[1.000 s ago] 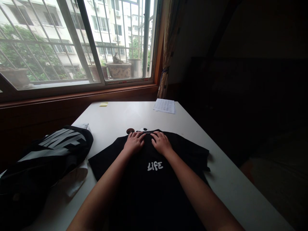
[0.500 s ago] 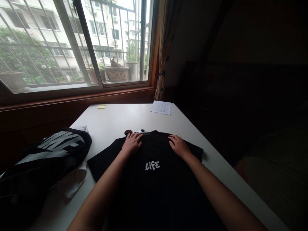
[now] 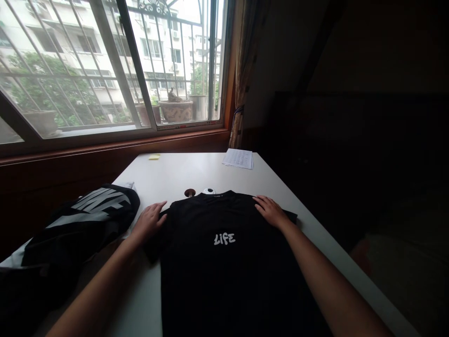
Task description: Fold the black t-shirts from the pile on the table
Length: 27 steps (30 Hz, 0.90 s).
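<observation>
A black T-shirt [image 3: 224,271] lies spread flat, its neckline toward the window and white lettering across its upper part. My left hand [image 3: 149,221] is over the shirt's left sleeve, fingers stretched out and thumb apart, touching the sleeve near the shoulder. On the right shoulder of the shirt rests my right hand [image 3: 270,210], fingers extended and lying flat on the cloth. Part of the left sleeve is hidden under my left hand and forearm.
The shirt lies on a white table [image 3: 185,173]. To the left is a heap of black and white clothing [image 3: 101,206]. Beyond the collar are a round hole [image 3: 190,192] and a white round object [image 3: 209,191]. Papers [image 3: 238,158] and a yellow note [image 3: 154,157] lie at the far edge.
My left hand has moved left from beside the collar to the left sleeve. My right hand stays near the right shoulder. The view has shifted slightly.
</observation>
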### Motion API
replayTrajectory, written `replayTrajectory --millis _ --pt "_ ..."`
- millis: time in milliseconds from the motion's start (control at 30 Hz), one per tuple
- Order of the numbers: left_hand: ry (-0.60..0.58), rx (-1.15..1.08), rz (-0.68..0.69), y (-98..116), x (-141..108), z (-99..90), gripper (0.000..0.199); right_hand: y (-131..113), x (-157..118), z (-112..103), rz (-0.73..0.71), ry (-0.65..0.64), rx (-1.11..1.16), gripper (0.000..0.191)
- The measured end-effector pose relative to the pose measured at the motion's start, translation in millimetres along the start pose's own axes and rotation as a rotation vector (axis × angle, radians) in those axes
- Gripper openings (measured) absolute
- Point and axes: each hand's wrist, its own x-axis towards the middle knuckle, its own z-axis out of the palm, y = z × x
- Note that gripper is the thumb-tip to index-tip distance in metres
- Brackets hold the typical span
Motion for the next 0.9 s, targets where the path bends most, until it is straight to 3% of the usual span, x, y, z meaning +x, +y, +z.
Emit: replayTrajectory --millis 100,233,567,767,900 --pt "-0.013 -0.113 -0.113 -27.2 -30.3 -10.7 0.058 12.5 1.9 3.4 0.005 -0.012 -0.001 0.049" --pt "0.028 -0.221 -0.170 -34.7 -52.7 -13.4 0.061 26.3 1.1 6.5 0.018 -0.021 -0.013 0.051" --pt "0.164 -0.333 -0.381 -22.4 -45.2 -22.3 0.054 33.3 -5.4 -5.4 0.019 -0.024 -0.038 0.048" --pt "0.145 -0.300 -0.417 -21.6 -45.8 -23.4 0.049 16.2 -4.5 -9.5 0.095 0.018 -0.130 0.047" --pt "0.203 -0.215 -0.336 -23.4 -49.6 -16.3 0.044 -26.6 3.1 -16.6 0.042 0.080 -0.158 0.049"
